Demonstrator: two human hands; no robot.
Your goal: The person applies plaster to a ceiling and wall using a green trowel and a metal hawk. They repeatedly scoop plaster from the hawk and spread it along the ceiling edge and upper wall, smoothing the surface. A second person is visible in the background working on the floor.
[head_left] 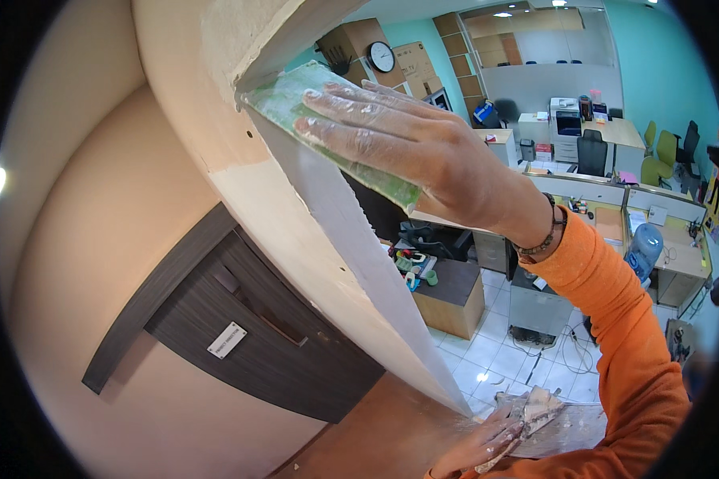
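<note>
My right hand (407, 148), dusted with white, holds a flat green plastic putty spreader (284, 92) smeared with pale filler. Its fingers lie stretched along the spreader's face with the thumb side hidden, and the blade rests against the edge of the wall opening (311, 180) near its upper corner. The wall edge is patched with white plaster. Low in the view, my left hand (487, 443) grips a putty-caked flat piece (539, 411), probably a scraper or small board; its exact kind is unclear.
A dark wooden door (264, 327) stands left of the wall edge. Through the opening are a wood-sided cabinet (447, 303), desks, a blue water bottle (645, 247), office chairs and loose cables (579, 355) on white floor tiles. A smeared grey surface (575, 427) lies below.
</note>
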